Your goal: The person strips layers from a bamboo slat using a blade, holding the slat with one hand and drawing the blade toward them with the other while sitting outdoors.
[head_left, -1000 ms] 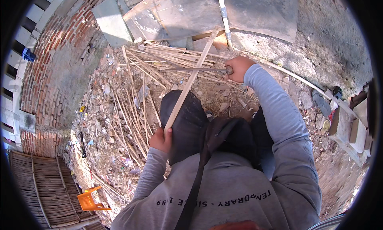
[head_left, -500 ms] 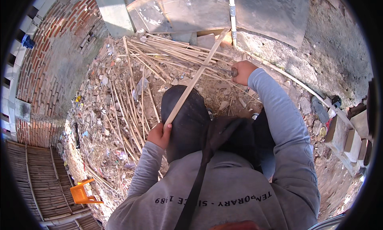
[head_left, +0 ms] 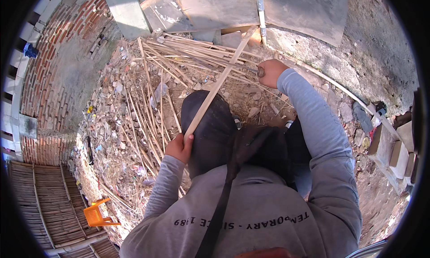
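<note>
A long, flat bamboo strip slants across my dark-covered knee, its lower end gripped by my left hand. The far end reaches up toward the boards at the wall. My right hand is closed around the handle of a knife. Its thin dark blade points left to the strip and is hard to tell apart from the sticks behind it; whether it touches the strip I cannot tell. Beyond the knee lies a loose pile of narrow bamboo strips, with several more on the ground at the left.
A pale pipe stands before large grey boards. Another pipe runs along the wall's foot at right, near a sandal and stacked blocks. An orange plastic chair stands at lower left. Rubble and litter cover the ground.
My right hand with the knife has moved slightly up and left. The strip stays in my left hand at nearly the same slant. The whole view has shifted a little.
</note>
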A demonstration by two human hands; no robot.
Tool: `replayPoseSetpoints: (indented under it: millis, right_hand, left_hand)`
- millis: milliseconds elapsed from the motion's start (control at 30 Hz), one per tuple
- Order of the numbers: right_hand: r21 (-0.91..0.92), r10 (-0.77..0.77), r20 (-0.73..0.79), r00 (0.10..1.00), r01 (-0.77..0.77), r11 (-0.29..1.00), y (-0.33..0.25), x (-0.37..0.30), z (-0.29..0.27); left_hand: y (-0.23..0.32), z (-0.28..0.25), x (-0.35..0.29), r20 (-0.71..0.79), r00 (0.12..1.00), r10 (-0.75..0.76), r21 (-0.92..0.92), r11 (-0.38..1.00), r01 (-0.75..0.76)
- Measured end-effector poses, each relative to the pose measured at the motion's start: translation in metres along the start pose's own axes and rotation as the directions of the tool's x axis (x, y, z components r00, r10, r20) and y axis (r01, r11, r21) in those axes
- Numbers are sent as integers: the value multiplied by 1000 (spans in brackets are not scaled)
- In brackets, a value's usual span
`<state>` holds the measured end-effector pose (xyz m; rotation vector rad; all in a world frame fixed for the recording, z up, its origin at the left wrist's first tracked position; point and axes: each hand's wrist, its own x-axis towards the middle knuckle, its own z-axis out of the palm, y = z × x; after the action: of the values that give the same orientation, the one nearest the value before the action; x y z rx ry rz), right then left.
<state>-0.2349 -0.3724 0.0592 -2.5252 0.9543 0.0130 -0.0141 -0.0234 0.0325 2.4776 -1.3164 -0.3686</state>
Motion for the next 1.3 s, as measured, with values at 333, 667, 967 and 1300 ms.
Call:
replayPoseSetpoints:
  millis: [333,667,967,1300]
  right_hand:
    - [-9,32,23,999,-32,999,4,5,-4]
    - [-78,-141,23,990,143,987,-36,-15,7]
    - [22,21,-94,995,-19,1000,22,11,14]
    - [-121,-211,2,978,209,970,-33,-16,13]
  left_hand:
    - [3,2,1,-89,994,56,64,997,-50]
    - [0,-3,-2,-54,999,6,115,993,0]
    - [3,-3,5,-35,999,13,104,995,-9]
    - [3,-3,3,4,998,-55,92,994,55]
